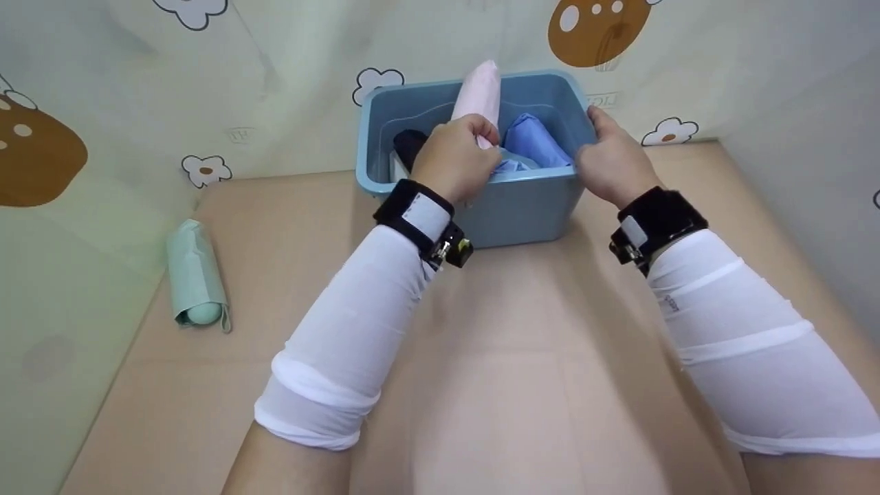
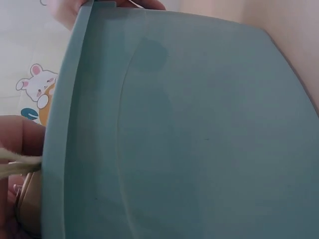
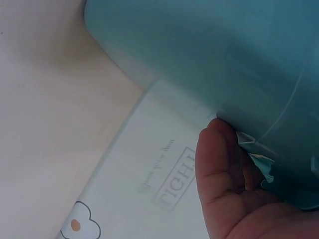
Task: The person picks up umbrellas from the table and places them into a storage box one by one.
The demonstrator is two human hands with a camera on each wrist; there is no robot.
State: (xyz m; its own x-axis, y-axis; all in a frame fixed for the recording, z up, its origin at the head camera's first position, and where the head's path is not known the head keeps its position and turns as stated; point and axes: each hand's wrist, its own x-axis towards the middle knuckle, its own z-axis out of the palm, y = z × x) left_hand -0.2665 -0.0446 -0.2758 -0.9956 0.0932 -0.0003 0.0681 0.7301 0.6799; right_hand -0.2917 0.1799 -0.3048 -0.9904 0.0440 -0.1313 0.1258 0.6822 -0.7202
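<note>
In the head view my left hand point(image 1: 457, 158) grips the lower end of a pale pink folded umbrella point(image 1: 480, 93), which slants up out of a blue plastic bin point(image 1: 522, 213). A pale cord point(image 2: 20, 167) hangs by the left fingers in the left wrist view. My right hand point(image 1: 615, 161) holds the bin's right rim. Several of its fingers point(image 3: 212, 159) bend against the bin's outer wall in the right wrist view. Inside the bin lie a blue folded umbrella point(image 1: 535, 141) and a dark item point(image 1: 410, 146), partly covered by my left hand.
A mint green folded umbrella point(image 1: 196, 271) with a wrist loop lies on the tan table surface point(image 1: 495, 399) at the left. Behind the bin hangs a pale patterned sheet point(image 1: 302, 82), which also runs along the left side.
</note>
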